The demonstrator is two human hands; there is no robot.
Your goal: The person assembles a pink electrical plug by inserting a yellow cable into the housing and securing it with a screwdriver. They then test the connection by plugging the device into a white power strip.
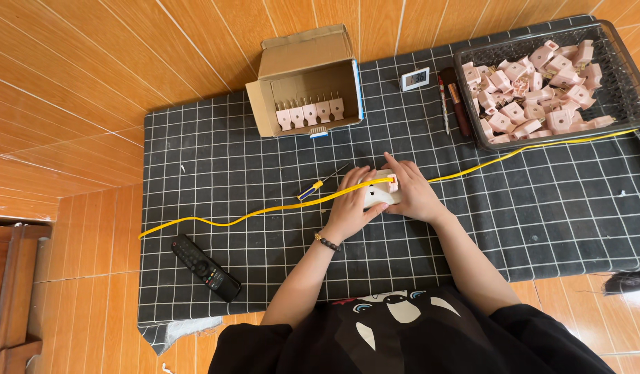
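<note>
Everything sits on the mat (541,228). Using the socket block (377,196) mid-mat as the landmark: the open box (305,82) is behind it to the left, the tray (614,90) of plugs (535,90) behind-right, the screwdriver (321,183) just left, and the remote (206,267) front-left, well apart. The cable (264,208) runs across it both ways.

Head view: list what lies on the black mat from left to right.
Remote → cardboard box → screwdriver → left hand → right hand → small clock → pens → tray of pink plugs. The yellow cable runs across nearly the whole width.
</note>
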